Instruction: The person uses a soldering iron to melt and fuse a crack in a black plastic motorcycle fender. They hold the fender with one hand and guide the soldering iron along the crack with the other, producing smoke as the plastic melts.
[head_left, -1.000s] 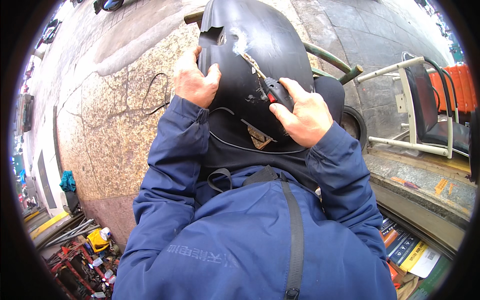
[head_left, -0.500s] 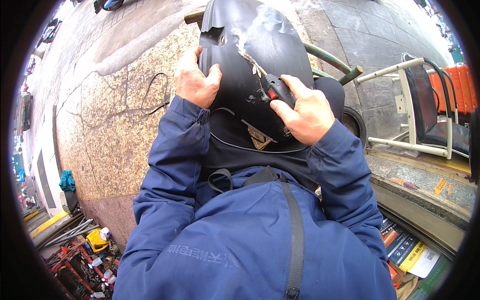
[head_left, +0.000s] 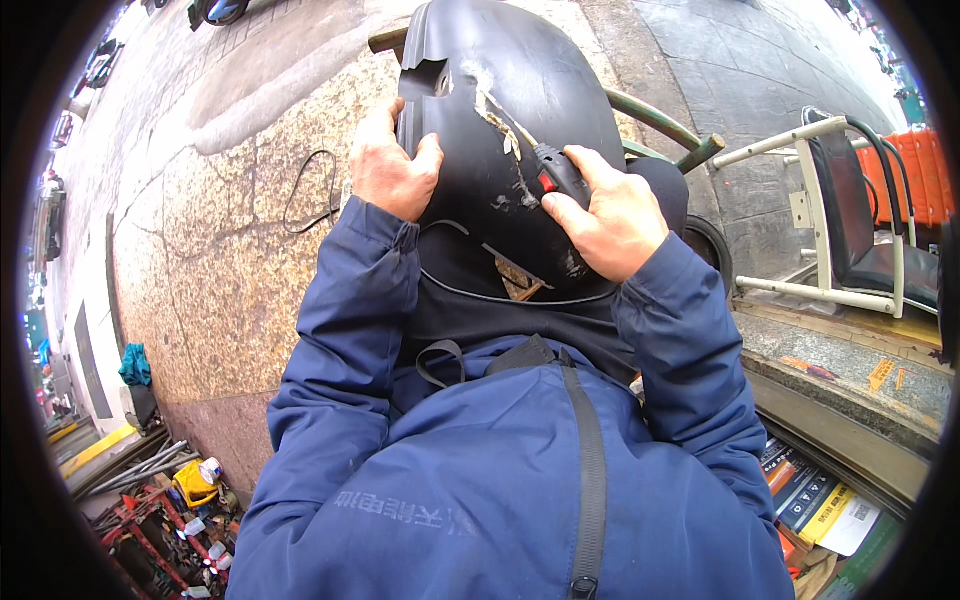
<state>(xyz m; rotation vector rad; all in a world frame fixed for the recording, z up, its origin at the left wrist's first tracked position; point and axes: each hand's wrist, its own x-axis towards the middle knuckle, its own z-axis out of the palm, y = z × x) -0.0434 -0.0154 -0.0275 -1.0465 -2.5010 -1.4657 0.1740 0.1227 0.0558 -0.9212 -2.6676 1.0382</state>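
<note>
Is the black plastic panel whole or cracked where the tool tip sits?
Cracked. A pale, ragged split runs down the black plastic panel, and the tool in the right hand points at it.

A white-framed chair stands on paving beside a stone kerb.

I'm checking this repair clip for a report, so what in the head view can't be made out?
- Tool tip: the right hand grips a black tool with a red switch; its tip at the crack is too small to see.
- Black plastic panel: its lower edge lies behind the blue jacket.
- Left hand: fingers curl behind the panel's edge, hidden.
- Boxes at lower right: cut off by the rim.
</note>
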